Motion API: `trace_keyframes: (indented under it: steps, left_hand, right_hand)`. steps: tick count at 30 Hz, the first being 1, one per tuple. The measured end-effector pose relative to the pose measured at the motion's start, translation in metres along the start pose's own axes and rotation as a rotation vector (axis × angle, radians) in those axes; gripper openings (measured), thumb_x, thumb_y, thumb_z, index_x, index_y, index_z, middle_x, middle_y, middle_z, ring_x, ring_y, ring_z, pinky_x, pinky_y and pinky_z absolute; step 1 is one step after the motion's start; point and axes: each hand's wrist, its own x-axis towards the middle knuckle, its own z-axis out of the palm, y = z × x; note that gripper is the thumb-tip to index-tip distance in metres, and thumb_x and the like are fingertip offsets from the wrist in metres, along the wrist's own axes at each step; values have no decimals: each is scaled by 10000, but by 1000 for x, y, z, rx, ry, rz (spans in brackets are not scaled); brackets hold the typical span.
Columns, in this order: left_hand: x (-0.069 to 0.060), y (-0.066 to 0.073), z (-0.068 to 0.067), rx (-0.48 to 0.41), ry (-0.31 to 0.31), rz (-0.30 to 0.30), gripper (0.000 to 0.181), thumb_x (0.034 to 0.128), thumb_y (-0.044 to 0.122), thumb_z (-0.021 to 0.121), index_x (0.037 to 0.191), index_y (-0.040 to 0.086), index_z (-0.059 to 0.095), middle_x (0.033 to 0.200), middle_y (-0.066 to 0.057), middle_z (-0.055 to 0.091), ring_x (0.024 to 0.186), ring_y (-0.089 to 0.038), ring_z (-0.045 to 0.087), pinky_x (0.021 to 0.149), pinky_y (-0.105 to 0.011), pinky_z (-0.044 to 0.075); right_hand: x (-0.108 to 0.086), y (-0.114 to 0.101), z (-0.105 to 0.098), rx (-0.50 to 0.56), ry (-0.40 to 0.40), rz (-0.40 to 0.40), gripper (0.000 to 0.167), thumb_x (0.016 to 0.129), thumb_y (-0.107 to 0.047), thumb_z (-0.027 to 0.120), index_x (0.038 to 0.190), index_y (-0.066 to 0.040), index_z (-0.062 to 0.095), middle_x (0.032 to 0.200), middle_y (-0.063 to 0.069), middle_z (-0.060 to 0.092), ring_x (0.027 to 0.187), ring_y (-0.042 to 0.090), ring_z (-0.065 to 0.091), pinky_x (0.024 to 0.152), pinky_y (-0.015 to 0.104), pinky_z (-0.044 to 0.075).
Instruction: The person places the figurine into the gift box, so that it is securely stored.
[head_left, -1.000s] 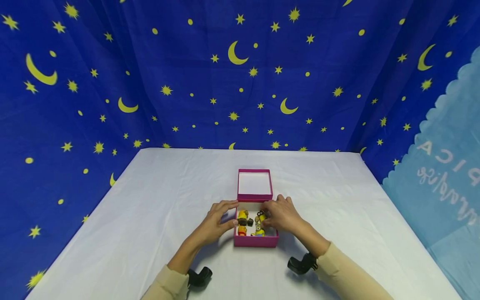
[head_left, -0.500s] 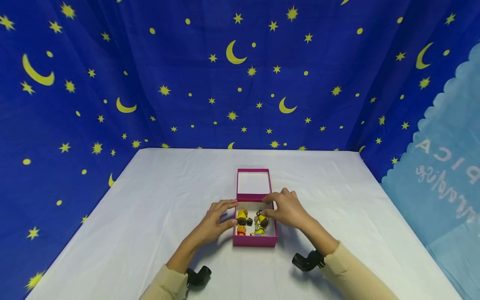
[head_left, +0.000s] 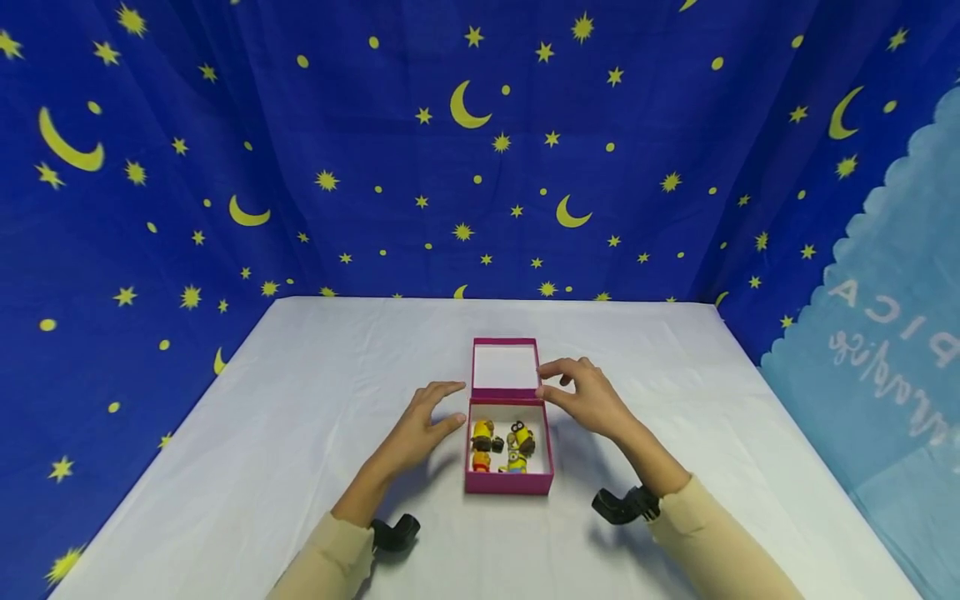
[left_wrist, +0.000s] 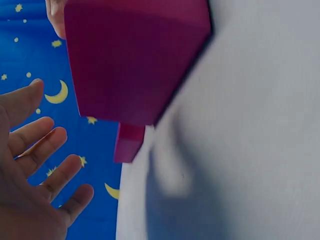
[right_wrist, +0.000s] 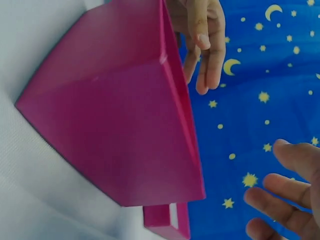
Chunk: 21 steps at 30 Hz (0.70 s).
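A magenta box (head_left: 508,484) with a white inside stands on the table, its top uncovered. Behind it lies a matching shallow lid (head_left: 506,393), white inside facing up. In the box are small toy figures: a yellow and brown one (head_left: 482,429), an orange-red one (head_left: 481,462), a goggled Minion (head_left: 523,436), a second Minion (head_left: 517,461) and a small dark piece (head_left: 497,445). My left hand (head_left: 415,429) hovers left of the box, fingers spread, holding nothing. The right hand (head_left: 588,400) is beside the lid's right edge; its spread fingers (right_wrist: 265,200) look apart from the box.
White cloth covers the table (head_left: 337,375). A blue curtain (head_left: 420,167) with yellow moons and stars rises at the back and sides. Light-blue lettered fabric (head_left: 885,333) hangs at the right. Black wrist mounts (head_left: 396,533) sit below both hands.
My right hand has let go of the goggled Minion in the box and moved up and right to the lid's edge. The left hand has come off the box's left side.
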Motion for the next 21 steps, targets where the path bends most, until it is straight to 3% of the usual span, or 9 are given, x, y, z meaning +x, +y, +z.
trace_keyframes:
  steps: [6, 11, 21]
  left_hand:
    - [12, -14, -5, 21, 12, -53, 457, 920, 220, 611, 1360, 165, 501, 1378, -52, 489, 1270, -268, 403, 1039, -538, 340]
    - [22, -22, -8, 30, 16, -66, 461, 918, 186, 612, 1357, 99, 500, 1351, -93, 506, 1245, -296, 414, 1008, -534, 358]
    - [40, -31, -8, 42, 21, -83, 462, 919, 164, 607, 1356, 66, 497, 1363, -144, 495, 1265, -343, 402, 1023, -543, 344]
  right_hand:
    - [9, 13, 4, 57, 65, 2, 391, 856, -293, 690, 1193, -103, 631, 1150, 82, 659, 1015, 281, 548, 827, 443, 455]
    - [18, 27, 9, 69, 96, 13, 397, 865, -295, 679, 1204, -96, 625, 1162, 95, 658, 1010, 295, 557, 829, 450, 454]
    - [33, 47, 16, 89, 75, 32, 416, 871, -268, 673, 1239, -89, 597, 1213, 112, 639, 1057, 299, 553, 873, 473, 441]
